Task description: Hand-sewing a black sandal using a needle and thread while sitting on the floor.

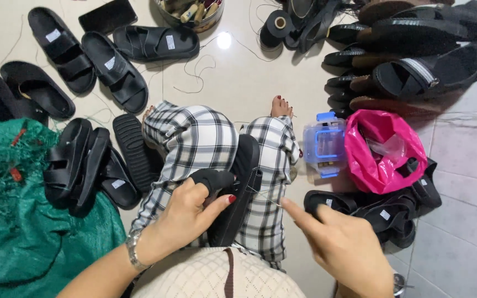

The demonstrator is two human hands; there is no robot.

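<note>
While the left hand (pixel 186 212) grips a black sandal (pixel 237 190) by its strap, thumb pressed against the sole's side, the right hand (pixel 340 243) sits at about four o'clock from it, its fingers pinched narrow on what looks like a fine needle and thread (pixel 269 197) drawn toward the sandal's edge; the needle itself is too thin to make out surely. The sandal stands on its side across the lap, propped on the checked trousers (pixel 205 138), its long axis running from roughly seven o'clock near the body up to one o'clock toward the knees. The left hand is touching it and closer; the right hand lies just beside it, apart from the sole, with the thread bridging the gap. A metal watch (pixel 133 249) circles the left wrist.

Further out, at three o'clock, a pink plastic bag (pixel 382 149) rests beside a clear blue-trimmed box (pixel 323 144), with more black sandals (pixel 385 212) below them. At one o'clock a stack of finished sandals (pixel 415 55) lies on the tiled floor (pixel 238 83), near a spool of black thread (pixel 278 25). At nine o'clock a green mesh sack (pixel 12 221) borders another heap of sandals (pixel 84 165), and loose pairs (pixel 106 60) spread toward eleven o'clock.
</note>
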